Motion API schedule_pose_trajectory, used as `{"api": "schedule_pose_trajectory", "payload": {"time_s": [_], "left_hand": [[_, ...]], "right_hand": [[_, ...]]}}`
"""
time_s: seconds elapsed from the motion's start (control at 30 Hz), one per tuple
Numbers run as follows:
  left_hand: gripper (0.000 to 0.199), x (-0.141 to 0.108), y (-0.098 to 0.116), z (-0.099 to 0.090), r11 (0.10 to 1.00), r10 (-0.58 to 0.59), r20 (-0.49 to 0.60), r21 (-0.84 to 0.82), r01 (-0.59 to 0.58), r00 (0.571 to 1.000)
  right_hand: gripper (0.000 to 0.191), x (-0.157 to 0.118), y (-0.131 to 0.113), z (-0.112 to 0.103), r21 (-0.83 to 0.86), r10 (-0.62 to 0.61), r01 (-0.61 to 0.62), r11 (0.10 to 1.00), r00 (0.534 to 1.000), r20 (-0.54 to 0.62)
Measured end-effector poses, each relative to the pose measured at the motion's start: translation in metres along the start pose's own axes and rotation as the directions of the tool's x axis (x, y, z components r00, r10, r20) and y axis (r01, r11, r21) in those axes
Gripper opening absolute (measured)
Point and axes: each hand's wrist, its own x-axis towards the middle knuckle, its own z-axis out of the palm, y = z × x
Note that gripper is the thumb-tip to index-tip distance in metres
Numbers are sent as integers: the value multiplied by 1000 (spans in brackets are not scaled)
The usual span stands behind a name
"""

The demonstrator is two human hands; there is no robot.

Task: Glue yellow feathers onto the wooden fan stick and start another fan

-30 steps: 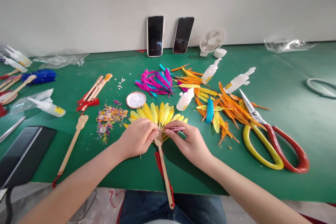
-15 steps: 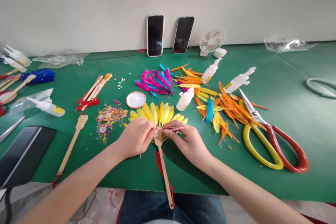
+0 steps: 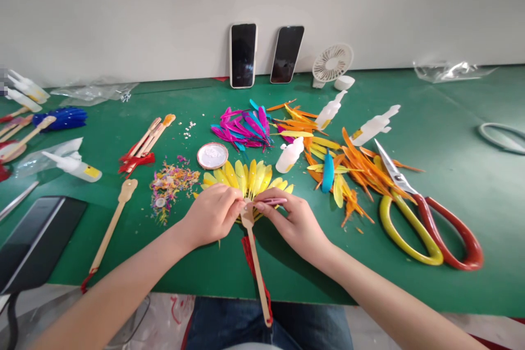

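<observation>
A fan of yellow feathers (image 3: 241, 176) spreads out from the head of a wooden fan handle (image 3: 255, 262), which points toward me past the table's front edge. A red tassel (image 3: 248, 254) hangs by the handle. My left hand (image 3: 215, 212) is closed in a pinch at the left side of the fan's head, its fingertips partly hiding the feather bases. My right hand (image 3: 293, 219) closes around pink tweezers (image 3: 275, 201), with its fingertips at the right side of the same head. Whether the tweezers' tips grip anything is too small to tell.
Big scissors (image 3: 414, 199) lie right, near orange feathers (image 3: 361, 167). A glue bottle (image 3: 290, 154) stands behind the fan, beside magenta feathers (image 3: 241, 127). A dish of white bits (image 3: 212, 155) and feather scraps (image 3: 170, 186) are left. Two phones (image 3: 243, 56) lean on the wall.
</observation>
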Motion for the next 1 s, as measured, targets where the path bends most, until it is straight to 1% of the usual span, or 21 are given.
{"api": "schedule_pose_trajectory", "payload": {"time_s": [0.33, 0.57, 0.77, 1.0], "left_hand": [[14, 1, 0, -2, 1000, -1, 13, -4, 1, 1000], [16, 1, 0, -2, 1000, -1, 2, 4, 1, 1000], [18, 1, 1, -2, 1000, -23, 24, -2, 23, 999], [18, 1, 1, -2, 1000, -24, 17, 0, 24, 1000]], "right_hand": [[9, 0, 0, 0, 10, -4, 4, 1000, 1000, -6], [8, -1, 0, 1, 17, -3, 3, 1000, 1000, -4], [8, -1, 1, 1, 20, 0, 0, 1000, 1000, -1], [8, 0, 2, 2, 27, 0, 0, 1000, 1000, -3]]}}
